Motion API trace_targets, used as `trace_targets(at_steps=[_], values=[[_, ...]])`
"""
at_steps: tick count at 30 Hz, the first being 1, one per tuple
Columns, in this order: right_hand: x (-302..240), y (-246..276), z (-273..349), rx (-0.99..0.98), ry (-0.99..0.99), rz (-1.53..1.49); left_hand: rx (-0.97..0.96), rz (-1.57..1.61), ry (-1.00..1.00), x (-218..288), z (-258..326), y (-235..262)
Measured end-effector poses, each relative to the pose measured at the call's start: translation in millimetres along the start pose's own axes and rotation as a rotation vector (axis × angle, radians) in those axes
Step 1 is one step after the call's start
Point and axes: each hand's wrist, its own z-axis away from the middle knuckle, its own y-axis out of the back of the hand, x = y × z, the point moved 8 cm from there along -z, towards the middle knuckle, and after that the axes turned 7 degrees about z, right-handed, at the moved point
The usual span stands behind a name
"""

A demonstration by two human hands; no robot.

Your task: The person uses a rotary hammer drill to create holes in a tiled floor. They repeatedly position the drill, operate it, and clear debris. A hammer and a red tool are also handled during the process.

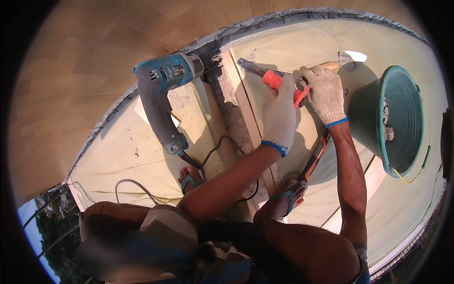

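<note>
In the head view, my left hand (281,111), in a pale knit glove with a blue cuff, is closed round the red grip of a hand-guard chisel (271,80). My right hand (326,94), gloved alike, is curled just beside it, at the guard; what its fingers hold is hidden. A dark metal bar (253,67) extends left past the gloves; I cannot tell whether it belongs to the chisel. Beyond my right fingers lies a trowel (333,65) with a wooden handle. Below my right wrist a hammer (313,163) with a black and orange handle leans near my foot.
A teal and black corded power drill (165,97) stands at left, its cable (215,146) trailing by my feet. At right a green bucket (366,111) tilts, with rubble inside. A wooden strip (243,104) borders a rough concrete channel (226,99). Pale sheeting (293,38) covers the surface.
</note>
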Motion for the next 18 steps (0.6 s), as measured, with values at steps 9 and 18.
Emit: trace_targets(at_steps=[9,18], values=[[47.4,41.7,-5.5,0.224,-0.371,-0.095,0.202,0.293,0.104,16.6,-72.9,50.6],[26.1,-9.7,160.7,-0.08,-0.781,-0.201,0.116,0.639,-0.039,-4.1,-129.4,131.7]])
